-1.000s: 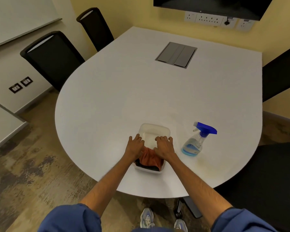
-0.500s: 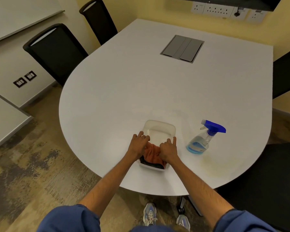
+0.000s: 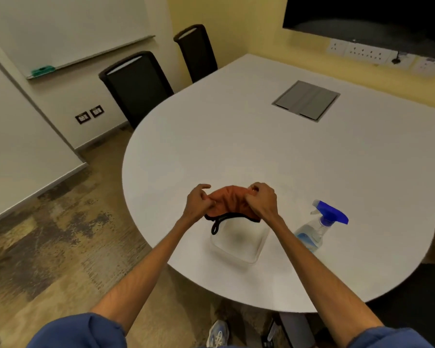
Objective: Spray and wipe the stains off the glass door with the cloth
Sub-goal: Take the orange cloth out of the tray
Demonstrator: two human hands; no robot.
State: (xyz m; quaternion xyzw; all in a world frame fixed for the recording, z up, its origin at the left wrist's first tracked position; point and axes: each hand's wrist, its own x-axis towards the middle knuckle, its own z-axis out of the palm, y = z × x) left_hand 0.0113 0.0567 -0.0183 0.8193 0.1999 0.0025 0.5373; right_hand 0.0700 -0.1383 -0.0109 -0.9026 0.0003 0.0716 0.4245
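Observation:
An orange cloth [image 3: 230,202] with a black edge and loop hangs in the air above a clear plastic tub [image 3: 256,254]. My left hand [image 3: 197,203] grips its left side and my right hand [image 3: 261,200] grips its right side. The tub sits near the front edge of the white table [image 3: 261,156] and holds nothing. A clear spray bottle [image 3: 317,228] with a blue trigger head and bluish liquid stands on the table just right of the tub. No glass door is in view.
Two black chairs [image 3: 138,84] stand along the table's left side. A grey hatch [image 3: 307,100] is set in the tabletop at the back. Wall sockets [image 3: 362,52] and a dark screen [image 3: 367,13] are on the far wall; a whiteboard [image 3: 60,26] hangs at left.
Both hands have lifted the orange cloth out of the tub and hold it up above it. The camera view has swung to the left.

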